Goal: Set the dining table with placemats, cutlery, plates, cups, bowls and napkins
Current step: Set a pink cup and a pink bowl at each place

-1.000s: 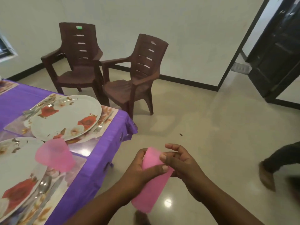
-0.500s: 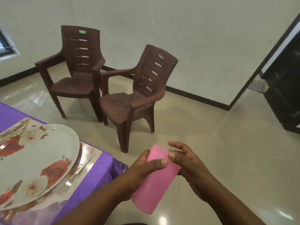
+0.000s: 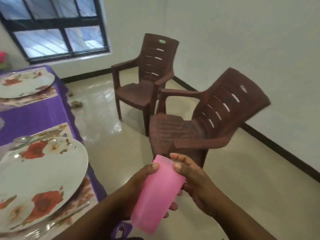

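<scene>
- The pink cup (image 3: 156, 196) is held in mid-air between both hands, beyond the table edge and over bare floor, tilted so that one end points away and up and the other end down toward the camera.
- The left hand (image 3: 138, 189) is wrapped round the cup from its left side, the thumb laid across the far end and the fingertips showing beneath the lower right side.
- The right hand (image 3: 195, 186) is closed on the cup's far right end, the thumb on the upper face and the fingers curled behind.
- No writing or mark can be read on the cup; its wall is plain and translucent.
- Just left of the grip lies the near plate (image 3: 39, 181), white with red flowers, its rim reaching almost to the edge of the table (image 3: 34, 118).
- A fork (image 3: 57, 220) is seen below that plate on a floral placemat (image 3: 83, 193), and a spoon (image 3: 26, 139) lies beyond the plate.
- Further left and away, a second plate (image 3: 24, 84) is set on the purple cloth.
- Directly beyond the grip stands a brown plastic chair (image 3: 204, 122), near the hands; a second chair (image 3: 145, 84) behind it bears a small green label (image 3: 162, 41), too blurred to read.
- To the right of the grip, open floor (image 3: 242, 170) runs to the wall.
- A barred window (image 3: 55, 30) is seen far up-left.
</scene>
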